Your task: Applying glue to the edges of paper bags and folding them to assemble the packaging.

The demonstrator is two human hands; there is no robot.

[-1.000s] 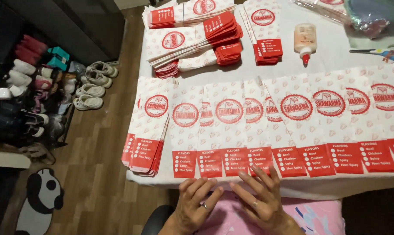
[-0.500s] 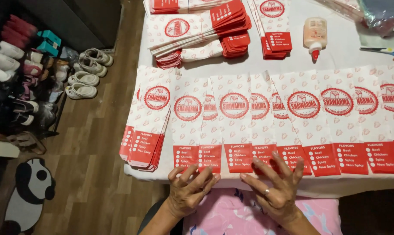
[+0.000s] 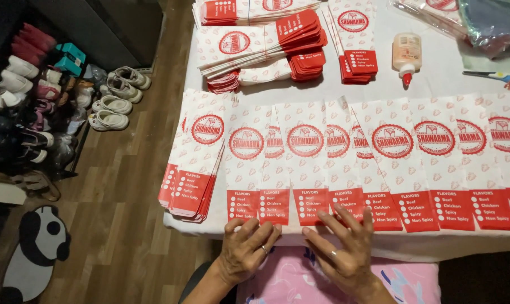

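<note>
A row of paper bags (image 3: 322,163), white with red round marks and red bottom panels, lies overlapping along the near edge of the counter (image 3: 441,73), running from left to right. Both hands sit at that near edge, below the middle of the row. The left hand (image 3: 245,250) is spread flat with loose fingers, its fingertips (image 3: 254,224) touching the red lower end of one bag; a ring shows on one finger. The right hand (image 3: 342,247) is also spread wide, palm down, its fingertips (image 3: 345,213) resting on the red ends of the next bags to the right. Neither hand grips anything. Just left of the row a thicker pile of bags (image 3: 196,163) hangs a little over the counter's corner. Farther away lie more stacks of bags (image 3: 266,45) and a glue bottle (image 3: 407,53) with a red tip. On the wooden floor (image 3: 131,225) at left stand shoes (image 3: 111,104).
</note>
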